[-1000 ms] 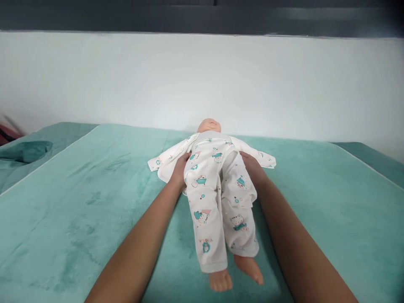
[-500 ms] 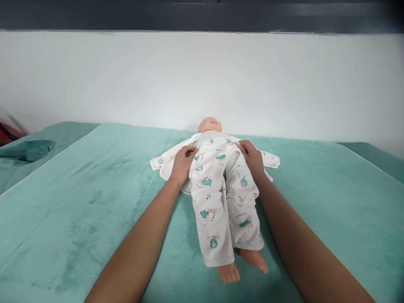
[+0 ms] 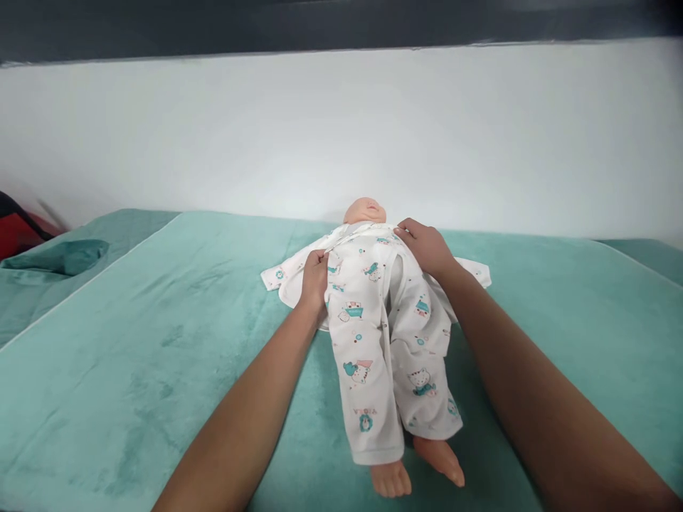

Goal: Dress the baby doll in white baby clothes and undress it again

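Note:
A baby doll [image 3: 365,210] lies on its back, head toward the wall and bare feet [image 3: 391,479] toward me. It wears white pants [image 3: 368,348] with teal animal prints, pulled up over its belly, and a white shirt [image 3: 291,284] spread out at both sides. My left hand [image 3: 316,281] is closed on the pants at the waist's left side, thumb on top. At the waist's upper right, my right hand [image 3: 424,245] pinches the waistband edge, its fingertips partly hidden. Under the pants, the doll's middle cannot be seen.
A teal plush cover [image 3: 133,341] spreads under the doll. Behind its head rises a white wall [image 3: 341,128] with a dark band [image 3: 341,25] above. A red and black item [image 3: 18,231] sits at the far left, beside a fold [image 3: 58,257] in teal fabric.
My right hand has moved up along the waist toward the doll's chest. My left hand has closed on the pants' side, and the waistband sits higher on the belly.

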`<state>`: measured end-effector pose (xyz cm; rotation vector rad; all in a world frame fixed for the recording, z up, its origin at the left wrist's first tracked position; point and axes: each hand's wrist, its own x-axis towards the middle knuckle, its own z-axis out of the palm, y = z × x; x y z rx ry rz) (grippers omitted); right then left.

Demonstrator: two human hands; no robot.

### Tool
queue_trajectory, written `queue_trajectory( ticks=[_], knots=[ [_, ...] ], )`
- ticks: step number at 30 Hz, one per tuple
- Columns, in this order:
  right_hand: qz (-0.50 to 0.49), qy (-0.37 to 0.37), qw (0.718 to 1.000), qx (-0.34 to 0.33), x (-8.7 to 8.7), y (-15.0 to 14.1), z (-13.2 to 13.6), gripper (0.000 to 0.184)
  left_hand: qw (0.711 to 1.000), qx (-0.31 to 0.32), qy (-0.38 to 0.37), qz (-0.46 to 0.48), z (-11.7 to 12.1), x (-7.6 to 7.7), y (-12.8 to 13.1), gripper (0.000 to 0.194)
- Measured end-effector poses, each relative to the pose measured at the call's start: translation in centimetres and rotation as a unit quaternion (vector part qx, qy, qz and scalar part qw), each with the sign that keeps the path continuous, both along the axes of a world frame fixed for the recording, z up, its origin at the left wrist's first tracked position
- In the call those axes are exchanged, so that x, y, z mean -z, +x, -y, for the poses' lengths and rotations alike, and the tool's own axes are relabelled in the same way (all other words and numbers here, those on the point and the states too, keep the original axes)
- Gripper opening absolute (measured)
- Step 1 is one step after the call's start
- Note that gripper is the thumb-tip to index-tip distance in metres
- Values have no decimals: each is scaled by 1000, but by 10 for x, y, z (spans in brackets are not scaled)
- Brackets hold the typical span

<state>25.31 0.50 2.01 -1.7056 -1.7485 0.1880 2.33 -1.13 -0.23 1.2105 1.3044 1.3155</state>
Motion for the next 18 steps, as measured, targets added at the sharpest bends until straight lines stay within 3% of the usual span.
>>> queue_trajectory(
  ticks=[3, 6, 9, 12, 18],
  knots=[
    [-19, 13, 999, -32, 3, -3, 0, 25, 999, 7, 34, -30, -5, 4, -1, 3],
    [-101, 63, 988, -95, 5, -6, 1, 21, 998, 35, 54, -15, -9, 5, -1, 10],
    [-151, 36, 975, -162, 0, -10, -3, 25, 997, 27, 50, -47, -13, 2, 0, 17],
    [-104, 2, 982, -160, -12, -14, -9, 25, 993, 17, 65, -100, -18, 1, 2, 18],
    [83, 0, 989, -119, -41, -26, -24, 26, 985, 42, 113, -124, -24, 2, 3, 18]
  ],
)
